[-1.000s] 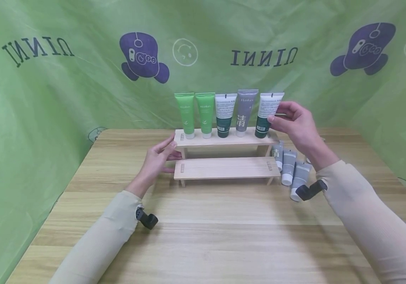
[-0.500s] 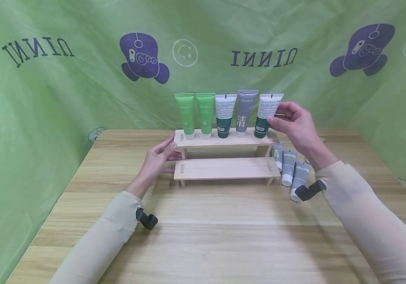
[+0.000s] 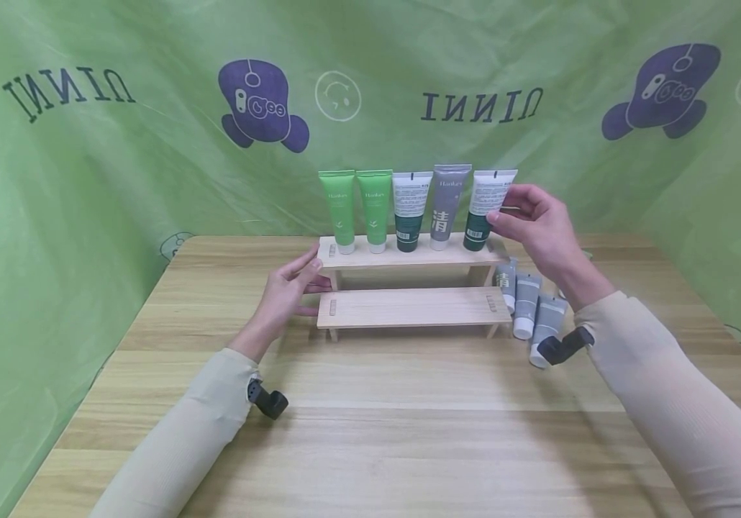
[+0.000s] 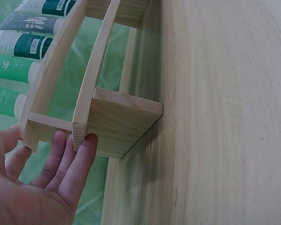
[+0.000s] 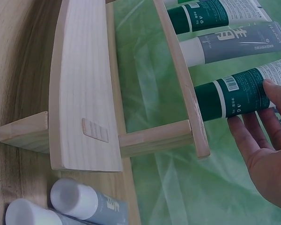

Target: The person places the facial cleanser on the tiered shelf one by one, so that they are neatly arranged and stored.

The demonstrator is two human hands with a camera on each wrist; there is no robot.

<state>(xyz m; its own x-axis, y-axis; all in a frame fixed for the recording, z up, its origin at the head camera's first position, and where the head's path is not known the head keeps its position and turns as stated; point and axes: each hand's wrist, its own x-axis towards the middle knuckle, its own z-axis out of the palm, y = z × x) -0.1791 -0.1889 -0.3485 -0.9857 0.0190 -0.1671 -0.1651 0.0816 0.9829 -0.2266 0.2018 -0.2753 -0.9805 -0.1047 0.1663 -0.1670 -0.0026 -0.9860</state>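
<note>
A two-tier wooden rack (image 3: pixel 414 308) stands on the table. My left hand (image 3: pixel 286 288) holds its left end, thumb at the upper board and other fingers against the lower board's end, as the left wrist view shows. My right hand (image 3: pixel 539 224) pinches a white and dark green tube (image 3: pixel 488 194) between thumb and fingers; it stands cap down at the right end of the upper tier. Left of it on that tier stand a grey tube (image 3: pixel 449 205), another white and dark green tube (image 3: pixel 411 208) and two bright green tubes (image 3: pixel 375 205), (image 3: pixel 339 206).
Several grey tubes (image 3: pixel 527 302) with white caps lie on the table (image 3: pixel 370 432) by the rack's right end, below my right forearm. Part of another item behind my right wrist is mostly hidden. A green printed curtain (image 3: pixel 370 43) hangs behind the table.
The white and dark green tube in my right hand has shifted very slightly left along the upper tier. My left hand has stayed at the rack's left end.
</note>
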